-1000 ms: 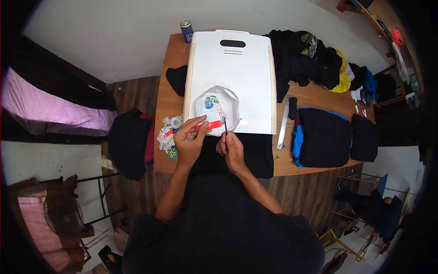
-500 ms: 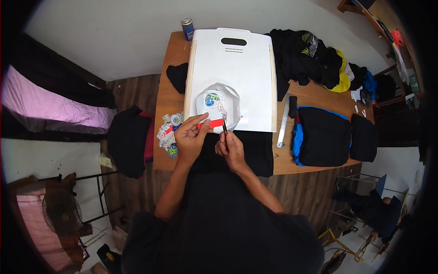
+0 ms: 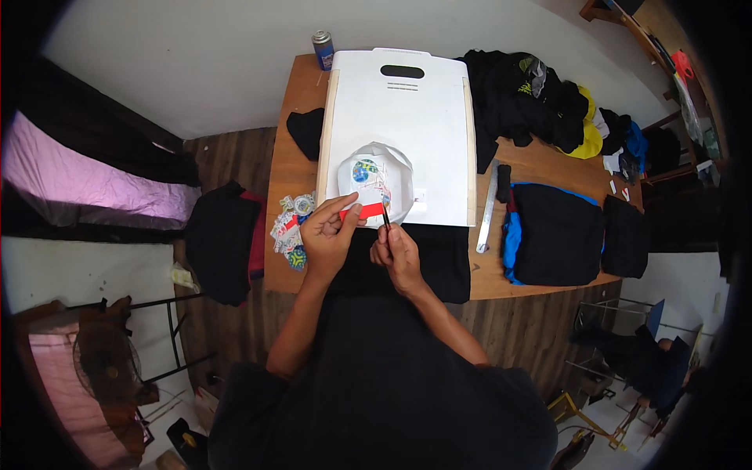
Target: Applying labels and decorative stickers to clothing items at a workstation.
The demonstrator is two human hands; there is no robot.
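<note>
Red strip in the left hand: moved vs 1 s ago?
Barely. The red strip stays over the near edge of the white paper piece on the white board, pinched by the left hand.

Red strip (image 3: 365, 211) in left hand, thin dark tool (image 3: 385, 215) upright

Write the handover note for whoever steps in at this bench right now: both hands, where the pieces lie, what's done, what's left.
Left hand: pinching a red strip at the near edge of the white paper sheet.
Right hand: holding a thin dark tool, tip at the strip's right end.
The sheet lies on the white board; loose cut stickers are piled left of it.
Done: several stickers already cut out.
Left: the strip is not yet set down or freed.
</note>
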